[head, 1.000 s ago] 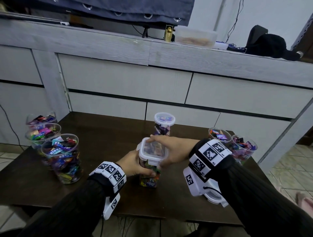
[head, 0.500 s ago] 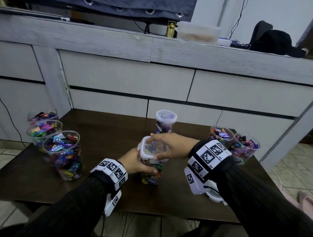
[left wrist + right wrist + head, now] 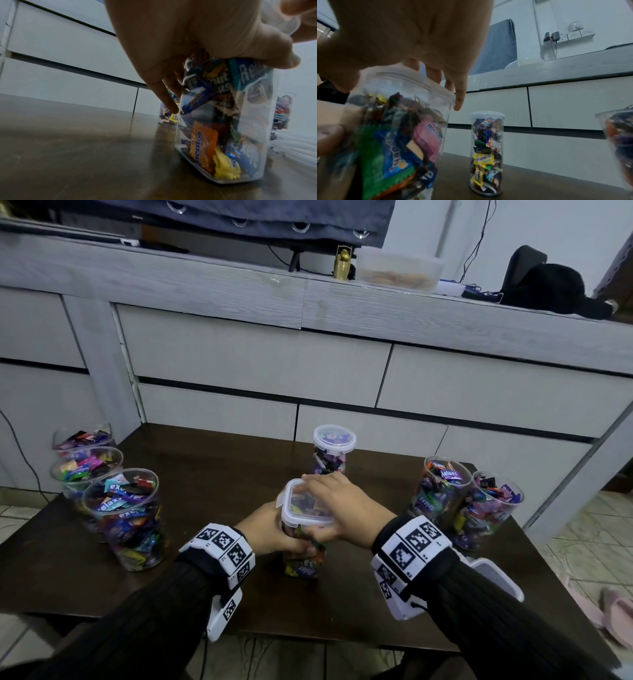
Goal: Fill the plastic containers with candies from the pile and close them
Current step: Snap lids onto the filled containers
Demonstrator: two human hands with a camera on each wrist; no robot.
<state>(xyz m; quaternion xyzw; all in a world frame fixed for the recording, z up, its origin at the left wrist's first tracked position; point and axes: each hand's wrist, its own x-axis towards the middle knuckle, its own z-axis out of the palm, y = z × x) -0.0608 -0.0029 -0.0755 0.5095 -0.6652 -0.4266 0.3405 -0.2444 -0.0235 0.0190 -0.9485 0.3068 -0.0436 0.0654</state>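
A clear square container (image 3: 303, 565) packed with wrapped candies stands on the dark table (image 3: 219, 474), near the front middle. My left hand (image 3: 270, 529) grips its body from the left, with the thumb across the near wall (image 3: 223, 128). A clear lid (image 3: 305, 510) with a white rim lies on its top. My right hand (image 3: 342, 501) covers the lid, fingers hanging over the far edge and thumb against the near rim. In the right wrist view the fingers (image 3: 458, 97) reach down past the lid (image 3: 412, 81) on the container (image 3: 393, 135).
A tall round candy container (image 3: 332, 453) with its lid on stands behind the hands. Three open cups of candies (image 3: 123, 518) stand at the table's left edge, two (image 3: 442, 494) at the right. Grey cabinet drawers (image 3: 260, 361) rise behind the table.
My right hand has slid further over the lid, and the lid now lies flatter on the container. My left hand keeps its grip on the body.
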